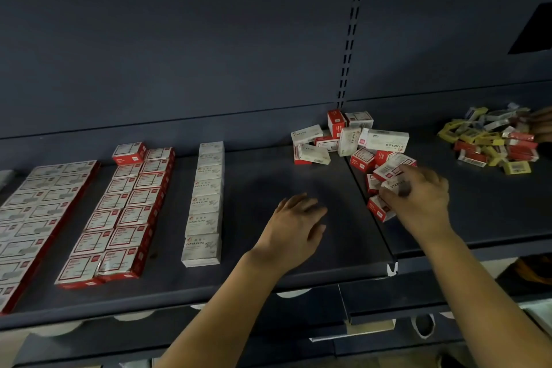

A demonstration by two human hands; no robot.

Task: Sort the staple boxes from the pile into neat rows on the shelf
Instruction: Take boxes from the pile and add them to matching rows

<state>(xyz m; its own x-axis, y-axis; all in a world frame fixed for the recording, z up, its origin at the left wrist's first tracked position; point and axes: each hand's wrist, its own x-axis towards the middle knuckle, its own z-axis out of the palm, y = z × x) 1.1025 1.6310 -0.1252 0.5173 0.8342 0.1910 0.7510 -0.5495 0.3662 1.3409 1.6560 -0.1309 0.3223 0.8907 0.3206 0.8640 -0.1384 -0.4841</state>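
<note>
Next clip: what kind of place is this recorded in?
Probably a stationery shop or stockroom. The dark metal shelf has a slotted upright as in retail racking, with neat rows of paper clip boxes and a loose pile of staple boxes.

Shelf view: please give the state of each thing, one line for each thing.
Staple box pile: loose, boxes lying at mixed angles, not sorted.
Staple box: under the right hand's fingers, at the pile's near edge.
Right hand: on the pile, fingers bent over a box.
Left hand: open, empty, over bare shelf.
Paper clip boxes: one neat single row.
Red-edged boxes: neat double row.
Yellow and red pile: jumbled, far right.
Shelf: bare in the middle.
</note>
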